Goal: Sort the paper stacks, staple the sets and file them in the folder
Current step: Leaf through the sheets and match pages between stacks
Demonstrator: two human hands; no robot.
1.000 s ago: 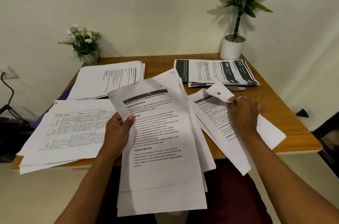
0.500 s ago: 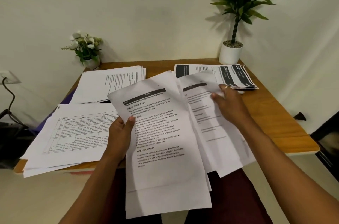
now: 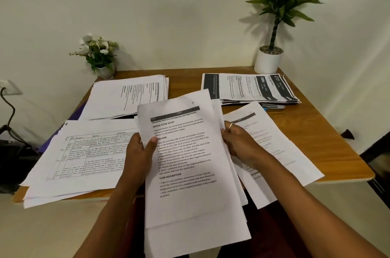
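The held sheaf (image 3: 190, 173) of printed pages is lifted over the near edge of the wooden table (image 3: 316, 131); its top page reads "Wardrobe Outfit Pre-arrangement and Organization", then "INITIAL SCENE SETUP", "TASK GOAL" and "TASK DESCRIPTION". The left hand (image 3: 139, 156) grips the sheaf's left edge, thumb on the front and fingers behind; the right hand (image 3: 240, 143), wearing a ring (image 3: 230, 125), curls round its right edge. Right of the sheaf lie loose sheets (image 3: 278, 152); beyond it to the right, a dark-banded stack (image 3: 253, 88) shows "2886" and "2721"; left of it sits a gridded stack (image 3: 84, 152); beyond-left, a text stack (image 3: 126, 97).
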